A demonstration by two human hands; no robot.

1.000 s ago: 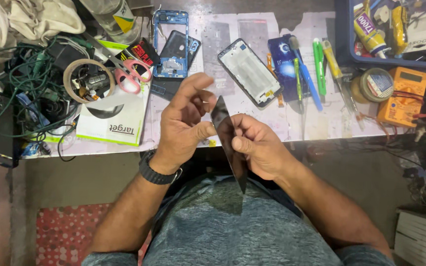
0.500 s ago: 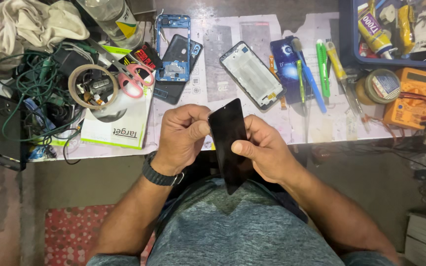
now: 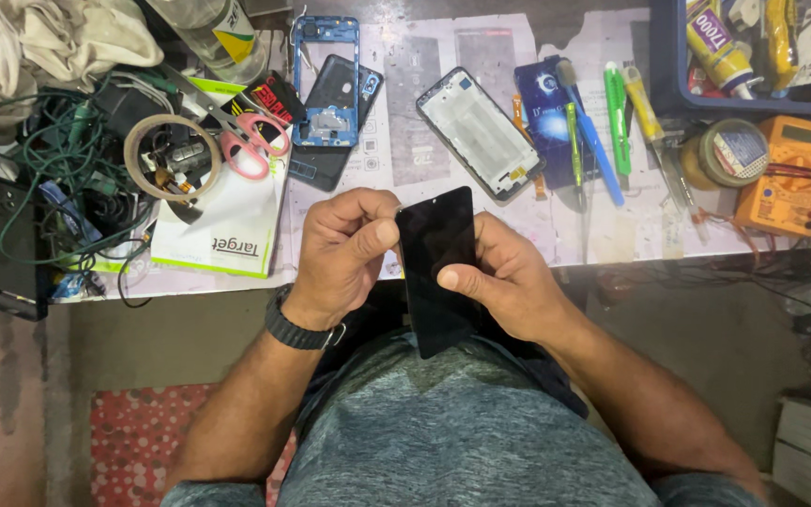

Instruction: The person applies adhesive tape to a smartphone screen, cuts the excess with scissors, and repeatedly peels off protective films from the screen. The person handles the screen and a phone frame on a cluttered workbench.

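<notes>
I hold a black phone screen panel (image 3: 439, 252) upright in front of my chest, its glossy face towards me. My right hand (image 3: 504, 280) grips its right edge, thumb pressed on the front. My left hand (image 3: 344, 246) pinches the panel's upper left edge with curled fingers; a dark watch sits on that wrist. On the paper-covered bench beyond lie a white phone frame (image 3: 479, 131), a blue phone frame (image 3: 325, 83) and a black back cover (image 3: 342, 89).
Pink-handled scissors (image 3: 246, 148), a tape roll (image 3: 171, 155), tangled green cables (image 3: 58, 160) and a cloth (image 3: 39, 42) crowd the left. Brush and green and yellow tools (image 3: 612, 117), a round tin (image 3: 729, 150), an orange multimeter (image 3: 790, 174) and a blue tray (image 3: 753, 47) sit right.
The panel has turned from edge-on to face-on towards me. My left hand has shifted from its top to its upper left edge. My right hand keeps its hold.
</notes>
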